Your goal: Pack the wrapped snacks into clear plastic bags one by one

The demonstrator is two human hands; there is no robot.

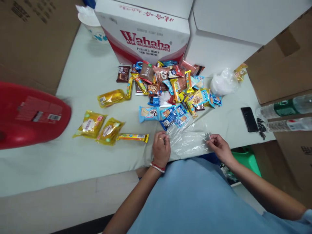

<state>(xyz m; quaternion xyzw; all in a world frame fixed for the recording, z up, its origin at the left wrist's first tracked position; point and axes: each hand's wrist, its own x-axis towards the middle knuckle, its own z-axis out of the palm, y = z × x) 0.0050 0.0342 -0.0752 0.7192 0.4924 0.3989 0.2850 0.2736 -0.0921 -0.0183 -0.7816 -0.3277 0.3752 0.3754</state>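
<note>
Both forearms reach forward to the near edge of the table (83,74). The left hand (161,149), knuckles up above a red-and-white bracelet (158,167), has its fingers curled closed, pinching the 9 o'clock edge of a clear plastic bag (188,141). The right hand (219,147) pinches the 3 o'clock edge between thumb and forefinger. The bag lies flat at 6 o'clock of the snack pile (170,87).

Snack pile (170,89) behind plastic bag (188,139), phone (249,119) right, box (146,31) behind pile
</note>
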